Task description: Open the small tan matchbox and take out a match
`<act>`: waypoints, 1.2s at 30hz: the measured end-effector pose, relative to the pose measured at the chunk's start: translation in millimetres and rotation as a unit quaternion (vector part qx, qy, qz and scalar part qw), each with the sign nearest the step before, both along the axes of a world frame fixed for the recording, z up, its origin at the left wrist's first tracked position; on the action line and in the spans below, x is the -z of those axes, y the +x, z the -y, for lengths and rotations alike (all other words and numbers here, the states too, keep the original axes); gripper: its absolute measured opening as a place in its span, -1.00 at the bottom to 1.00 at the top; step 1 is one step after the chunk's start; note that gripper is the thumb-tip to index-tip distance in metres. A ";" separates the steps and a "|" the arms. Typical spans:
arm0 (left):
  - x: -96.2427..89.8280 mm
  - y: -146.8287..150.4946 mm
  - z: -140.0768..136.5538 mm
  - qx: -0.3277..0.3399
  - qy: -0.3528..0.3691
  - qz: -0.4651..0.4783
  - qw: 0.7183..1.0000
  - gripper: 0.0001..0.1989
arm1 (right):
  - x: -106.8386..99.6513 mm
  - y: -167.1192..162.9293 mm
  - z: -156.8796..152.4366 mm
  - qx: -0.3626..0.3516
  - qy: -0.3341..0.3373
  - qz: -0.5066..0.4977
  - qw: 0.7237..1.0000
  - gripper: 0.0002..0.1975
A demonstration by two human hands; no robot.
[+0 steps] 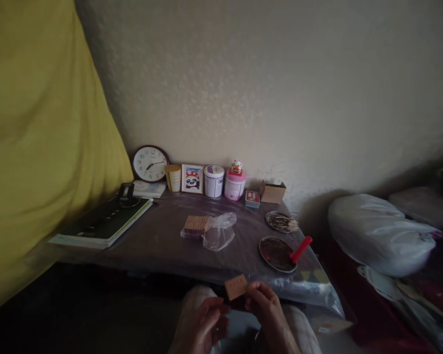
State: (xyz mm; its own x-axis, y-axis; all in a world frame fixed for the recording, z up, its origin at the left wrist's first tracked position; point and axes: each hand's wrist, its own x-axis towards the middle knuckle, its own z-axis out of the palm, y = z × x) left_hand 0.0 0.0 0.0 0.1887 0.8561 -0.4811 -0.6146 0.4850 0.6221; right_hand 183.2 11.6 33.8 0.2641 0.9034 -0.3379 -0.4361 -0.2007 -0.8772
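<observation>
My right hand [266,306] pinches a small square brown biscuit [236,286] by its lower right edge, low in the view just in front of the table's near edge. My left hand [204,322] is beside it with fingers curled, its fingertips close to the biscuit's lower left corner; whether they touch it is unclear. On the table [158,246] ahead lies an open clear plastic packet [217,231] with a stack of the same biscuits [195,224] at its left end.
A dark plate with a red-handled tool [300,250] and a second plate [280,221] sit at the right. A clock [150,163], jars, a framed picture and a small box line the wall. A book [103,223] lies left; a yellow curtain [33,137] hangs beside it. A white bag [380,233] rests right.
</observation>
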 end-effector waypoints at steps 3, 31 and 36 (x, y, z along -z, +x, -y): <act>-15.6 3.4 1.7 0.002 0.077 -0.073 0.994 -0.31 | -0.1 0.3 9.0 0.011 0.001 -0.017 1.000 -0.35; -34.0 16.9 0.2 0.060 0.076 0.161 0.982 -0.63 | -4.2 -3.6 50.9 0.031 0.429 0.516 0.741 -0.76; -22.9 15.6 -0.7 0.031 0.103 0.141 0.984 -0.58 | 19.5 -13.6 56.1 0.018 0.338 0.331 0.881 -0.82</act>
State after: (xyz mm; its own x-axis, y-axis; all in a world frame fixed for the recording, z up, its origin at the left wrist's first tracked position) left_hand 15.6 0.7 22.9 0.3455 0.9123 -0.2196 -0.7496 0.4091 0.5202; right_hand 169.6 -44.5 14.3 0.2331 0.8259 0.5133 0.2198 0.4694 -0.8552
